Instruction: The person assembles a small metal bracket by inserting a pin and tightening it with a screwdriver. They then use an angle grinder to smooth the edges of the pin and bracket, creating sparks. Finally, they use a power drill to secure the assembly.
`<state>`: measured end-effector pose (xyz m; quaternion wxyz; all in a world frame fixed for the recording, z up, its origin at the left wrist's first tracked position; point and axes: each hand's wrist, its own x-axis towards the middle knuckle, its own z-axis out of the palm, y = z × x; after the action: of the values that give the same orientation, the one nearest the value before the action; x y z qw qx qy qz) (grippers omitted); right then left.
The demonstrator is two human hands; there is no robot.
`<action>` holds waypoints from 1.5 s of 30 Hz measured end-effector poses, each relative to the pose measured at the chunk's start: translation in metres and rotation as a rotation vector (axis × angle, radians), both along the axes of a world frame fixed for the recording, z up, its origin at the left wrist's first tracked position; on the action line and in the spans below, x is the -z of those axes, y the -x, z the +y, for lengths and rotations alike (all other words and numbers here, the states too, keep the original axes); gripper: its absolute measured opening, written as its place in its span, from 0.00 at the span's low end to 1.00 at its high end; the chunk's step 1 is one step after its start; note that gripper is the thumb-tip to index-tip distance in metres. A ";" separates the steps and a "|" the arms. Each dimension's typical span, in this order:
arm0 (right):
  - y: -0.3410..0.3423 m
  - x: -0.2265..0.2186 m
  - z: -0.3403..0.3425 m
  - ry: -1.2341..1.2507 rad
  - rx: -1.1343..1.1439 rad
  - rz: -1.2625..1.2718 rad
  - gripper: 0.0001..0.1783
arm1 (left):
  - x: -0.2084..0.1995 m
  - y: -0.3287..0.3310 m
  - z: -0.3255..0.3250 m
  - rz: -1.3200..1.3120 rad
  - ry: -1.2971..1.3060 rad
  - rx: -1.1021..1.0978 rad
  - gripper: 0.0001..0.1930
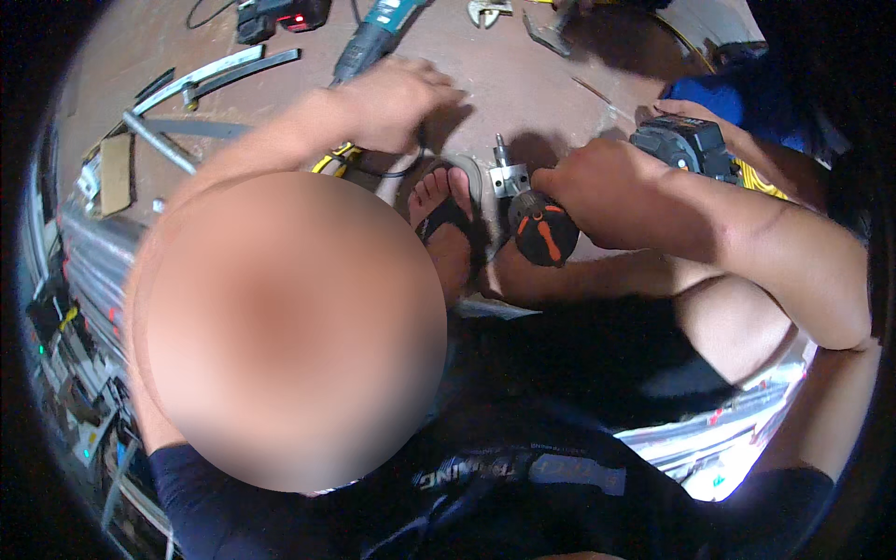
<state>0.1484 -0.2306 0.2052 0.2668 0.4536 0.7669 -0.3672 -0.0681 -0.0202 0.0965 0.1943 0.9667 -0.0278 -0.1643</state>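
Note:
My right hand (607, 191) is wrapped round the grip of a cordless drill (549, 235), its dark round end marked in orange. The drill's battery pack (686, 147) sticks out on the far side of my fist. Close beside the drill's body is a small silver metal block (509, 180) with a narrow shank pointing away; I cannot tell whether they are joined. My left hand (401, 103) is over the floor near a teal power tool (378, 37), its slightly blurred fingers loosely apart with nothing visible in them.
My sandalled foot (443, 210) is between my hands. Metal strips (224, 75), a hammer (537, 33), an adjustable wrench (490, 11) and a black battery tool (280, 17) lie around. Another person's hand (695, 114) is at the right. A blurred disc hides the lower left.

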 end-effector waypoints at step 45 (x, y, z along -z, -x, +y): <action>-0.005 0.001 -0.029 0.176 0.463 0.171 0.29 | 0.006 -0.055 -0.159 -1.235 0.779 0.355 0.18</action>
<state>0.1539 -0.2601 0.2043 0.1484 0.5593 0.6276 -0.5209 -0.0132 -0.1797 0.0901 0.4421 0.7252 -0.3436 0.4008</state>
